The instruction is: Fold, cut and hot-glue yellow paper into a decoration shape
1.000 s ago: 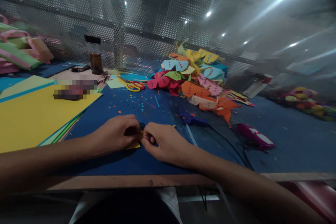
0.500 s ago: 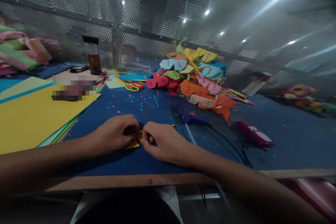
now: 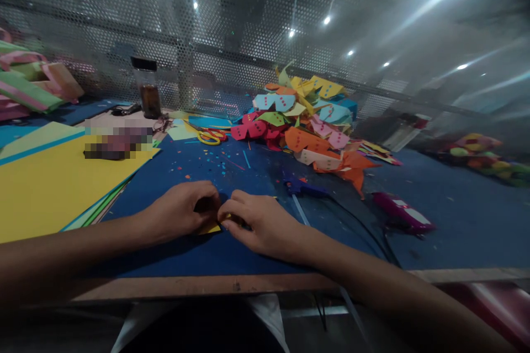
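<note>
Close to the table's front edge, a small piece of yellow paper (image 3: 212,228) lies under and between my hands, mostly covered by them. My left hand (image 3: 186,207) is curled, its fingers pinching the paper from the left. My right hand (image 3: 259,223) meets it from the right, thumb and forefinger closed on the same paper, fingertips touching or almost touching those of the left. A bit of yellow also shows inside the curl of the right hand. How the paper is folded is hidden.
Large yellow sheets (image 3: 62,187) are stacked at left. Yellow-handled scissors (image 3: 210,137) and paper scraps lie beyond my hands. Folded paper shapes (image 3: 308,140) are heaped behind a blue glue gun (image 3: 306,187) with its cord. A purple case (image 3: 401,212) lies right; a jar (image 3: 149,91) stands at back.
My right hand has shifted slightly left, its fingertips closing in on the left hand's and covering more of the yellow paper. The left hand has hardly moved.
</note>
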`<move>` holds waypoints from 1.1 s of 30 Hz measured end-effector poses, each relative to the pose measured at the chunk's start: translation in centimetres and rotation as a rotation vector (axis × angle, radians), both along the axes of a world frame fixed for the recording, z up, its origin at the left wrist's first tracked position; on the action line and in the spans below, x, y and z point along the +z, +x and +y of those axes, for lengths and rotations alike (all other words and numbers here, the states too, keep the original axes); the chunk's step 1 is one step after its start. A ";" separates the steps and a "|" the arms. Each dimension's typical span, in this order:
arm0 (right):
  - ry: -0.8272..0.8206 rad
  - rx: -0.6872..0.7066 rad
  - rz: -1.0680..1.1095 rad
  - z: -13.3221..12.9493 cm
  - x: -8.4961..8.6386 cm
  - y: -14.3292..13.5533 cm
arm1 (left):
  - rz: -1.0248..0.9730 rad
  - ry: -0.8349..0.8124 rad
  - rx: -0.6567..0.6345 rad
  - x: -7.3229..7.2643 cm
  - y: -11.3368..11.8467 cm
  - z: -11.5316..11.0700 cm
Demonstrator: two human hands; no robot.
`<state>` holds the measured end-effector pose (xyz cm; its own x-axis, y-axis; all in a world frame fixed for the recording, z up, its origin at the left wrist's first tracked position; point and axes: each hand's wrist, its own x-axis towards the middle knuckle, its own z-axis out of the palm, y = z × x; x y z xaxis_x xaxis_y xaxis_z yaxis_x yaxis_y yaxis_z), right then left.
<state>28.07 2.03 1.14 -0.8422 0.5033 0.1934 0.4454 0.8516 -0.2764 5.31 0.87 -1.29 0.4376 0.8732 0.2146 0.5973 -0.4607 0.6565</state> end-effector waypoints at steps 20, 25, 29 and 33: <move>-0.099 -0.086 0.059 -0.3 0.3 -0.1 | 0.048 0.071 -0.067 0.4 -0.2 -0.2; -0.121 -0.123 0.051 -0.5 0.5 -0.2 | 0.059 0.048 -0.074 0.4 -0.3 -0.3; -0.140 -0.144 0.059 -0.6 0.5 -0.3 | 0.054 0.032 -0.066 0.4 -0.2 -0.2; -0.151 -0.162 0.067 -0.6 0.5 -0.4 | 0.079 0.032 -0.055 0.5 -0.1 -0.2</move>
